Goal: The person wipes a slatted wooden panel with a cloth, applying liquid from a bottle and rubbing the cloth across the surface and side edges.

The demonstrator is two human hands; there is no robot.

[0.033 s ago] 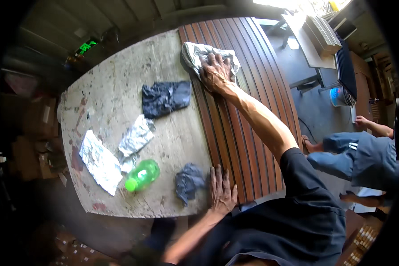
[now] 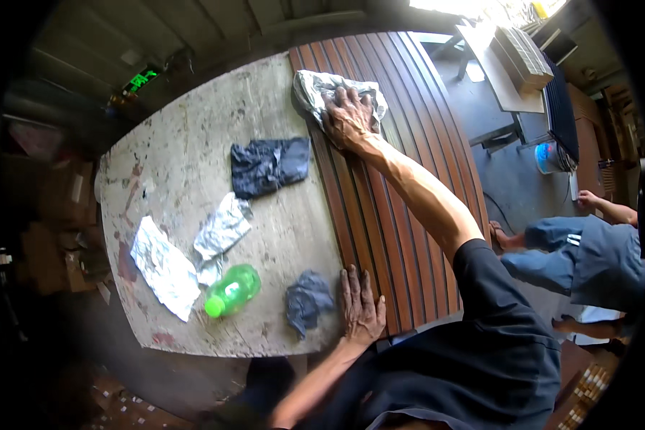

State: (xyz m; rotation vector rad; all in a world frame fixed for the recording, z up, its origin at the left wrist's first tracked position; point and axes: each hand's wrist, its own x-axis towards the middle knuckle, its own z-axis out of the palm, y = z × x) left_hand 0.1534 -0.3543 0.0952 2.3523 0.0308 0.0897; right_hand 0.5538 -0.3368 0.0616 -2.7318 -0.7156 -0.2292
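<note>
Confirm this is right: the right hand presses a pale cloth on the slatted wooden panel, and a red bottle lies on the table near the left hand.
Not quite: the bottle is green, not red, as the head view shows. The rest holds: right hand on the pale cloth, left hand nearby.

- A dark blue rag [image 2: 269, 166] lies crumpled on the pale, stained table top [image 2: 186, 150] ahead of me.
- Two pieces of crinkled foil [image 2: 166, 266] lie towards my left, a green plastic bottle [image 2: 232, 290] on its side between them.
- A person in blue clothes [image 2: 588, 251] crouches on the floor to my right.
- A white bucket [image 2: 550, 158] stands beyond.
</note>
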